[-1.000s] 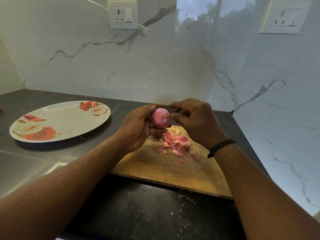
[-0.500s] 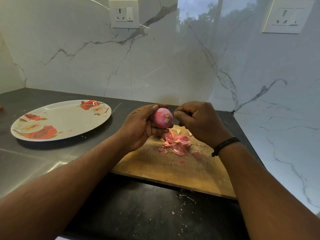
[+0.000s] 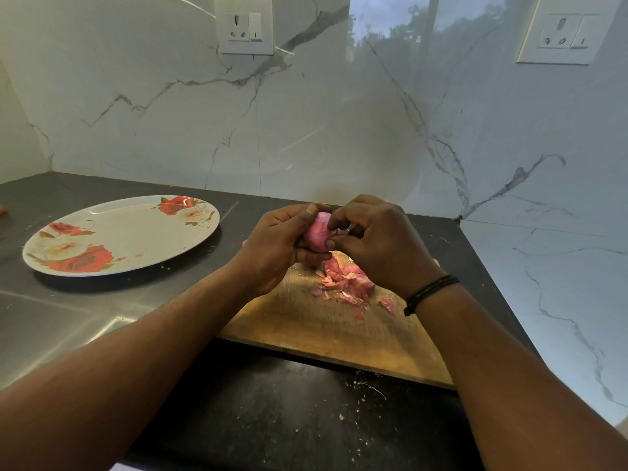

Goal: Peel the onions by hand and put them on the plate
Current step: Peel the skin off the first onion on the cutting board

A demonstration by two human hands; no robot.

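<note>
Above the far end of the chopping board [image 3: 326, 331], the left hand [image 3: 275, 246] cupped the pink onion [image 3: 316, 232] while the right hand [image 3: 377, 239] pinched skin on its right side. Leftward, well apart, lay the floral plate [image 3: 112, 212], nearer the left hand.

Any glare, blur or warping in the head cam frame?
Head view: glossy wall mirrors sky and trees; soft sheen on the counter; wide-angle bends the sockets; onion and plate look sharp.
</note>
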